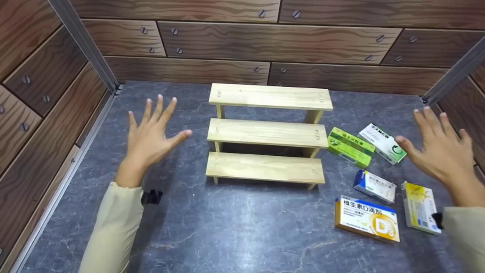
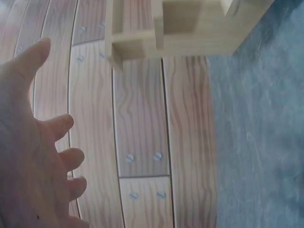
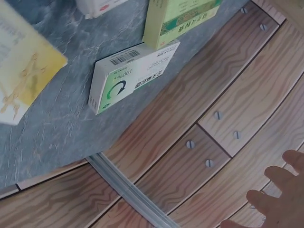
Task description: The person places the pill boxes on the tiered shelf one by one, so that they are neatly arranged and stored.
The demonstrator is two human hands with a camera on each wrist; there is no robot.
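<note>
My left hand [image 1: 150,138] hovers with spread fingers to the left of a three-step wooden rack [image 1: 267,132], touching nothing. Over on the right, my right hand [image 1: 441,151] is also spread in the air, beside several medicine boxes. Nearest to it is a white and green box [image 1: 382,142]. A bright green box [image 1: 351,147] lies between that one and the rack. Closer to me lie a white and blue box [image 1: 375,185], a yellow and white box [image 1: 420,206] and an orange and white vitamin D box [image 1: 366,218].
The dark grey marbled tabletop [image 1: 235,227] carries the rack and boxes. Wood-patterned panels [image 1: 280,41] close off the back and both sides. Metal strips [image 1: 85,45] run along the corners and the left edge.
</note>
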